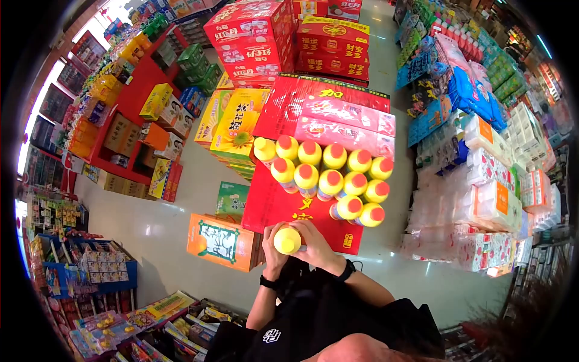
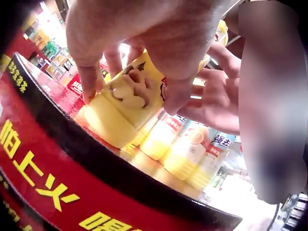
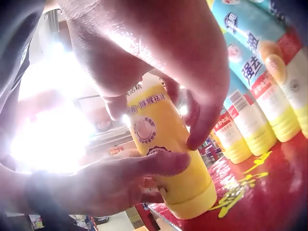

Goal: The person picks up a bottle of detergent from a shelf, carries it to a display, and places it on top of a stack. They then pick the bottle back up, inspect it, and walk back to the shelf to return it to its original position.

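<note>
One yellow bottle (image 1: 287, 241) (image 2: 115, 115) (image 3: 190, 180) is held between both hands over the near edge of a red box (image 1: 265, 205). My left hand (image 1: 273, 250) (image 2: 144, 38) (image 3: 110, 183) grips one side of it, fingers and thumb curled round. From the other side my right hand (image 1: 319, 246) (image 2: 216, 96) (image 3: 149, 53) holds it with curled fingers. The bottle leans in both wrist views, and fingers cover part of its label. Several bottles (image 1: 331, 182) (image 2: 185, 149) (image 3: 260, 101) stand in rows on the red box, most with red-topped yellow caps.
Stacked red cartons (image 1: 247, 45) stand beyond the box, with yellow cartons (image 1: 238, 123) to its left. An orange carton (image 1: 220, 241) sits close to the left hand. Shelves (image 1: 142, 96) line the left, and packaged paper goods (image 1: 491, 199) the right.
</note>
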A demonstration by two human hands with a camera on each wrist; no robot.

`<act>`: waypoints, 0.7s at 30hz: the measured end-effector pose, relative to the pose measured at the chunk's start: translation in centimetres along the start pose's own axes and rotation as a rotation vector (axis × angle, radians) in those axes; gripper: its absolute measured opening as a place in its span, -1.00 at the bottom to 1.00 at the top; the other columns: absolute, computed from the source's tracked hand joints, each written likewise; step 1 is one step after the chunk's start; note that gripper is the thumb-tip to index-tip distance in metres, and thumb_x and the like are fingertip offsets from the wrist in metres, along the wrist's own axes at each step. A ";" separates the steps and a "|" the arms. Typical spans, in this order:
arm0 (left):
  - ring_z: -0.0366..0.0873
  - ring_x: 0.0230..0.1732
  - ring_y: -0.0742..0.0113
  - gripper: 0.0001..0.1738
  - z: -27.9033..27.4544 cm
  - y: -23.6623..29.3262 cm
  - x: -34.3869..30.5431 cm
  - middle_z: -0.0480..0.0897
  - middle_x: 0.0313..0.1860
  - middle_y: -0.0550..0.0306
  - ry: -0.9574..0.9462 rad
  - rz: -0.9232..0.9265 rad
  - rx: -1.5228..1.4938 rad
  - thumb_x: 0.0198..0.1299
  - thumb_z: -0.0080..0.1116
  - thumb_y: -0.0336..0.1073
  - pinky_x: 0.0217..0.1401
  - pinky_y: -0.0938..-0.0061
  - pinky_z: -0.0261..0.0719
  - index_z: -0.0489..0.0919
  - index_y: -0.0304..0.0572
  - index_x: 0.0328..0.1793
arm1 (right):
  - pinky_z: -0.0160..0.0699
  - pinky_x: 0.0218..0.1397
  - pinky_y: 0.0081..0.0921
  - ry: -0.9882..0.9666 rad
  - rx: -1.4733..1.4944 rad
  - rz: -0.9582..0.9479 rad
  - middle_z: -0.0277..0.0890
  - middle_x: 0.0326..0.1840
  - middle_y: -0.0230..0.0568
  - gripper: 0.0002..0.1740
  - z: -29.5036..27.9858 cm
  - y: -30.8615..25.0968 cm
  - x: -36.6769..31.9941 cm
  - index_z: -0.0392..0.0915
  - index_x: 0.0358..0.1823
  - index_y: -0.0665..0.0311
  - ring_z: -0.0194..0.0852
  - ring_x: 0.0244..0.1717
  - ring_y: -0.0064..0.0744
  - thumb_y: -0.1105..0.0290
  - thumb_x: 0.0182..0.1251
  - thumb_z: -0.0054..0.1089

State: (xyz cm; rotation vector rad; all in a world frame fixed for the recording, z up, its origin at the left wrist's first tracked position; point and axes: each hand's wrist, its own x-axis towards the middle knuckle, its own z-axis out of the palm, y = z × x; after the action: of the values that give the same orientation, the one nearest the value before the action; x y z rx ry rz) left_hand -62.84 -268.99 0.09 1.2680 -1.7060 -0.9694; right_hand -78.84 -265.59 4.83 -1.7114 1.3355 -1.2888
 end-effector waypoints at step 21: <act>0.61 0.01 -0.12 -0.45 -2.6 -4.5 8.7 0.60 -0.01 -0.14 -0.076 0.107 -0.043 -0.12 0.61 -0.33 0.02 0.14 0.61 0.63 -0.32 0.03 | 0.50 0.25 -0.22 0.166 -0.102 0.143 0.56 0.01 -0.07 -0.13 5.1 1.7 4.0 0.20 0.47 0.46 0.57 0.10 -0.14 0.31 0.24 0.51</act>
State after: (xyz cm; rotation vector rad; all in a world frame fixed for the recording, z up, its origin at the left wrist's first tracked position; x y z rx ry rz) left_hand -60.52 -278.69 -1.66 1.1132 -1.7833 -0.9965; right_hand -74.58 -270.40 2.82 -1.5705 1.6138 -1.3236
